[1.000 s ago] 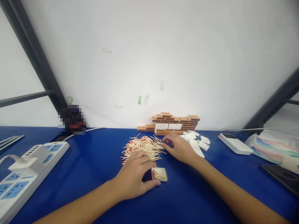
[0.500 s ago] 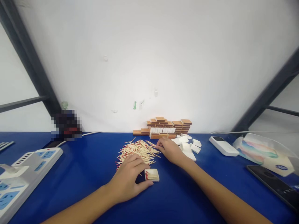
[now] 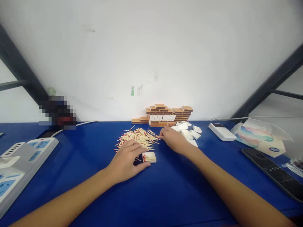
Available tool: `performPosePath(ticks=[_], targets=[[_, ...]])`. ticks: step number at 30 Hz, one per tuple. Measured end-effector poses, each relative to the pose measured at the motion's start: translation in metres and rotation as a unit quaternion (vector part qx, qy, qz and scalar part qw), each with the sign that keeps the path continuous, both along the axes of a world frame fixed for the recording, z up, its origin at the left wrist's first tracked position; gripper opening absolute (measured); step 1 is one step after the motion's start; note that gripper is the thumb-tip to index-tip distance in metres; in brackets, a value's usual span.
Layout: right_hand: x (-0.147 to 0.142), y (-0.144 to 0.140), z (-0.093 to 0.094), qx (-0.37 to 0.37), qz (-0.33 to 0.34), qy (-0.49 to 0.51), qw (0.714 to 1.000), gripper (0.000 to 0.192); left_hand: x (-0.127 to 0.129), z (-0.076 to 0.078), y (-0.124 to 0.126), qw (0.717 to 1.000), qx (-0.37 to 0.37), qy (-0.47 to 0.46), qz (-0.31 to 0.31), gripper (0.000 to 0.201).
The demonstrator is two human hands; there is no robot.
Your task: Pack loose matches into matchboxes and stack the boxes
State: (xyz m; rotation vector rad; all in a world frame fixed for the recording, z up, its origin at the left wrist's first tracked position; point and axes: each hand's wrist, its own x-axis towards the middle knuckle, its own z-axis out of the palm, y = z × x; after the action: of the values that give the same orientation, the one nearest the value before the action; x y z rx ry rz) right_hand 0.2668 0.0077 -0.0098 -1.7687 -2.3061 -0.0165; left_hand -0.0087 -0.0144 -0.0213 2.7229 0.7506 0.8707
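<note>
- The small white tray (image 3: 149,157) lies flat on the blue counter (image 3: 165,195), open side up, a few matches inside it running left to right with red heads to the left.
- The left hand (image 3: 125,160) has its fingers (image 3: 138,150) curled narrowly round the tray's left end, touching it.
- The right hand (image 3: 174,140) rests at the right edge of the match pile (image 3: 137,138); its fingers are narrow, and I cannot tell whether they pinch a match.
- The tray sits just in front of the pile.

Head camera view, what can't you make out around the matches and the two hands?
- Right hand fingertips: too small to tell whether they pinch a match from the match pile.
- Match tray: left part hidden by left hand.
- Power strip: cut off at left edge.
</note>
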Motion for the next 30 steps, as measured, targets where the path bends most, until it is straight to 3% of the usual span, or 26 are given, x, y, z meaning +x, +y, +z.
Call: performPosePath(ticks=[5, 10, 13, 17, 30], targets=[[-0.004, -0.008, 0.016, 0.057, 0.035, 0.086, 0.994, 0.014, -0.001, 0.001, 0.002, 0.998, 0.019, -0.046, 0.031, 0.043], [-0.027, -0.029, 0.030, 0.047, 0.136, 0.241, 0.960, 0.010, -0.003, 0.005, 0.008, 0.991, 0.043, -0.086, 0.093, 0.059], [-0.039, -0.040, 0.030, 0.049, 0.185, 0.233, 0.954, 0.008, -0.003, 0.007, 0.010, 0.990, 0.040, -0.086, 0.108, 0.072], [-0.046, -0.047, 0.026, 0.060, 0.209, 0.190, 0.957, 0.009, -0.003, 0.007, 0.009, 0.992, 0.046, -0.080, 0.091, 0.074], [-0.041, -0.045, 0.026, 0.045, 0.204, 0.181, 0.961, 0.011, -0.004, 0.006, 0.008, 0.994, 0.057, -0.064, 0.069, 0.075]])
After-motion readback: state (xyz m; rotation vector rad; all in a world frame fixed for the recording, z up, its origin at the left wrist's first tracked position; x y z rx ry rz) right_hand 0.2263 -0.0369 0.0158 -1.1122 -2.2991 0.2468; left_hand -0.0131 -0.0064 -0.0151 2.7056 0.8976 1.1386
